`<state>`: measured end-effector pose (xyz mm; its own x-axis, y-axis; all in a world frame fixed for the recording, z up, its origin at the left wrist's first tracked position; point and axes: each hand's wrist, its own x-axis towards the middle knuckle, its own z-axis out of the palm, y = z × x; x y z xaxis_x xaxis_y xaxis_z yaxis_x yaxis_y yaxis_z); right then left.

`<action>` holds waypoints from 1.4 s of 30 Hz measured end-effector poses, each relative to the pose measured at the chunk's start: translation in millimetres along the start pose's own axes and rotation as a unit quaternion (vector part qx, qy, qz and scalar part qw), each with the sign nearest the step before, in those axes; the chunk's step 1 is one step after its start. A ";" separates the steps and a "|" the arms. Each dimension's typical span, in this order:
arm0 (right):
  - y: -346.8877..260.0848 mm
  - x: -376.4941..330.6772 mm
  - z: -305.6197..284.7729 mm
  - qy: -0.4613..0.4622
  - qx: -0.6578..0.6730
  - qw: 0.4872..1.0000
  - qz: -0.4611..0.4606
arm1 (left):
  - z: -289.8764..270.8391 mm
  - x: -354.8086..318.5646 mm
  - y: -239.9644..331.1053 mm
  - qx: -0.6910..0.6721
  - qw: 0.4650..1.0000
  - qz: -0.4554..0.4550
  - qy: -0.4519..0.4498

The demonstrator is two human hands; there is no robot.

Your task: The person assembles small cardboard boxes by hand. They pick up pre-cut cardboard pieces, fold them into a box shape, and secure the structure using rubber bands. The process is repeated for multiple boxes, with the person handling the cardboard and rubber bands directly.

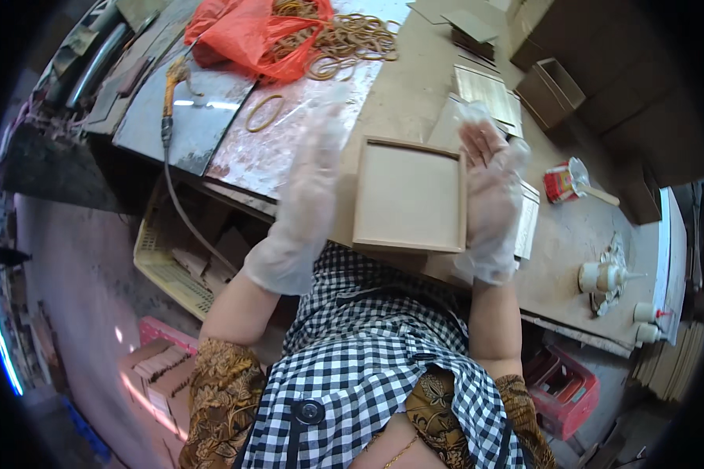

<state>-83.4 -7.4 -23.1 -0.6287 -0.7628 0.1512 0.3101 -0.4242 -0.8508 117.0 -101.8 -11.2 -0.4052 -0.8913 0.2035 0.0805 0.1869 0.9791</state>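
Note:
A shallow, square wooden box [409, 195] with a raised rim lies at the table's near edge, its pale inside facing up. To its left is my left hand [303, 199] in a clear plastic glove, apart from the box, fingers stretched out and blurred at the tips. My right hand [493, 191], gloved the same way, is at the box's right side with its palm turned up and inward and its fingers loosely extended. Whether the right palm touches the rim, I cannot tell. Neither hand grips anything.
A red plastic bag [238, 39] and several rubber bands [360, 37] lie at the back. Flat wooden panels [485, 86], an open box [550, 92], a red-white tub [563, 180] with a brush, and a glue bottle [602, 277] stand right. An air gun [169, 98] lies left.

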 end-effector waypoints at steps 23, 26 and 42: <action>-13.5 -27.6 -50.8 -0.023 -0.148 0.979 0.140 | 2.2 -6.5 -18.5 -0.054 0.988 -0.114 -0.087; 8.9 -23.0 -72.7 -0.032 -0.263 0.962 0.067 | 15.3 -24.0 -27.2 0.114 0.991 -0.067 -0.028; 13.1 -45.0 -21.7 0.038 0.295 0.950 0.093 | -6.3 -33.7 -36.5 -0.207 0.976 -0.018 0.067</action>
<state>-66.6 32.0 -52.0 -0.5661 -0.8238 -0.0305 0.7533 -0.5019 -0.4250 133.4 -81.2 -53.7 -0.2940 -0.9455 0.1398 0.4409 -0.0044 0.8975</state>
